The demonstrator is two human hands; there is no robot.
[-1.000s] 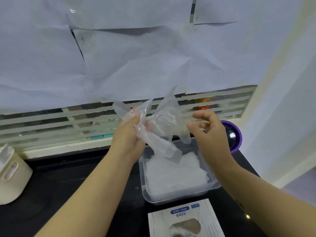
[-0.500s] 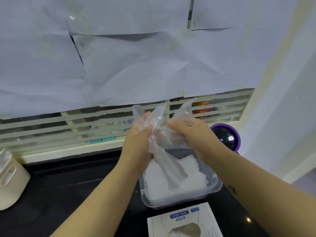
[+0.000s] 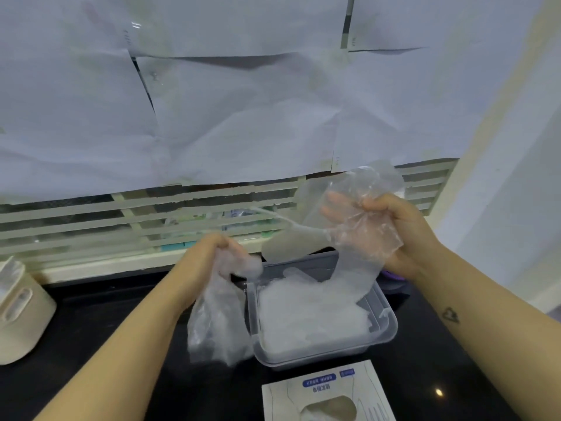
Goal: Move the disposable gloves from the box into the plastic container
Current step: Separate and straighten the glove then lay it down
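My left hand (image 3: pixel 209 256) grips a bunch of clear disposable gloves (image 3: pixel 217 323) that hangs down just left of the plastic container (image 3: pixel 384 329). My right hand (image 3: pixel 394 232) holds another clear glove (image 3: pixel 361 235) up above the container's far right corner; its lower end trails down into the container. The container holds a white heap of gloves (image 3: pixel 309 314). The white glove box (image 3: pixel 329 393) lies flat in front of the container, with gloves showing through its oval opening.
Everything rests on a black countertop (image 3: pixel 100 323). A beige container (image 3: pixel 21 311) stands at the left edge. A purple-rimmed round object (image 3: pixel 394 276) sits behind the plastic container at the right. White paper sheets cover the slatted window behind.
The hands were together on one bundle above the container. They have pulled apart: the left dropped to the container's left side with a bunch, the right rose to the right with one glove.
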